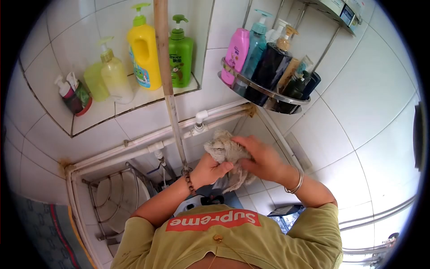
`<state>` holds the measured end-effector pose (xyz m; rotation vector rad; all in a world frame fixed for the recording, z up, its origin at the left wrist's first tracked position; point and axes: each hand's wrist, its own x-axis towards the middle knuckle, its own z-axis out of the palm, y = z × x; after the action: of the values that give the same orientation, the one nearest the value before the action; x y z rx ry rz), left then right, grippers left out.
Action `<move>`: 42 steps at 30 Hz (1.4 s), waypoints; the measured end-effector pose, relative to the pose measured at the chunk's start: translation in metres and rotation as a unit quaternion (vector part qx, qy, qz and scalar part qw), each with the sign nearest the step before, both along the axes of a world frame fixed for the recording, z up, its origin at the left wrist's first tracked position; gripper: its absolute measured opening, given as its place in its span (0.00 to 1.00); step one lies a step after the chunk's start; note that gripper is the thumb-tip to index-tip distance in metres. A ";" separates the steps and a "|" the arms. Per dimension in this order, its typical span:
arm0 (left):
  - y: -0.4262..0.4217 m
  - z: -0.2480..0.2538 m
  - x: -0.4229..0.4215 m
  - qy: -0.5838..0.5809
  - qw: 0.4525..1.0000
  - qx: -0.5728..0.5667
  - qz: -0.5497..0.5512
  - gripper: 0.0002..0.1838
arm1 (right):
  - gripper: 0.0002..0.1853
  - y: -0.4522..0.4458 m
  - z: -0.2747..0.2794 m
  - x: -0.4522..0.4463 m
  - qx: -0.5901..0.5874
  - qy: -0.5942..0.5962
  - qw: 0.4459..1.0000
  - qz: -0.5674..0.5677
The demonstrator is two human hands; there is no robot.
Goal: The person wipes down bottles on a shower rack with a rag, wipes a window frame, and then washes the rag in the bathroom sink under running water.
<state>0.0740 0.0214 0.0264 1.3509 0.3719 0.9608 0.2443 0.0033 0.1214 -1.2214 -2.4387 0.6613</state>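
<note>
left hand (208, 171) grips a crumpled cloth (221, 149); right hand (265, 158), slightly blurred, curls round its right side. cloth is between the hands, pole (172, 112) just beyond the left. judged step: working the bunched cloth; next move calls for a steady two-handed hold.

The crumpled, textured cloth (224, 150) is a dull greyish beige. The olive-green fabric T-shirt (188, 249) carries a red rectangular panel (197, 220) with white lettering (it reads "Supreme"). The tall yellow plastic bottle with a moulded handle (152, 67) has a lime-green pump top (140, 17); the broad-shouldered green plastic pump bottle (183, 51) is green throughout. The smooth pink plastic bottle (238, 45) contrasts with the large glossy black pump bottle (271, 62). Dark grout lines divide the glossy white wall tiles (340, 125). The slim round metal bangles (297, 183) are silver-coloured, the beaded bracelet (190, 183) dark brown.
</note>
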 end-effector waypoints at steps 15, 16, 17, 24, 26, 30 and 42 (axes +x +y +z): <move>0.003 -0.015 -0.030 0.039 0.992 0.055 0.111 0.14 | 0.16 0.028 0.136 0.057 0.278 0.081 0.892 -0.348; 0.002 -0.015 -0.032 0.029 0.992 0.052 0.113 0.14 | 0.15 0.038 0.137 0.060 0.290 0.012 0.895 -0.338; 0.002 -0.014 -0.033 0.020 0.992 0.048 0.116 0.14 | 0.15 0.046 0.139 0.059 0.300 -0.056 0.895 -0.326; -0.008 -0.018 -0.042 -0.003 0.991 0.048 0.125 0.12 | 0.13 0.118 0.134 0.061 0.297 -0.268 0.879 -0.260; -0.008 -0.023 -0.044 0.014 0.990 0.050 0.133 0.12 | 0.12 0.125 0.132 0.057 0.275 -0.317 0.870 -0.258; -0.007 -0.025 -0.049 0.008 0.989 0.040 0.145 0.12 | 0.13 0.127 0.128 0.053 0.189 -0.391 0.869 -0.238; -0.003 -0.030 -0.039 -0.016 0.990 -0.006 0.139 0.11 | 0.13 0.157 0.097 0.082 0.073 -0.429 0.896 -0.084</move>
<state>0.0350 0.0189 -0.0038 1.2917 0.5520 1.2070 0.3258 0.1599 0.2185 -1.9200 -2.8943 -0.1843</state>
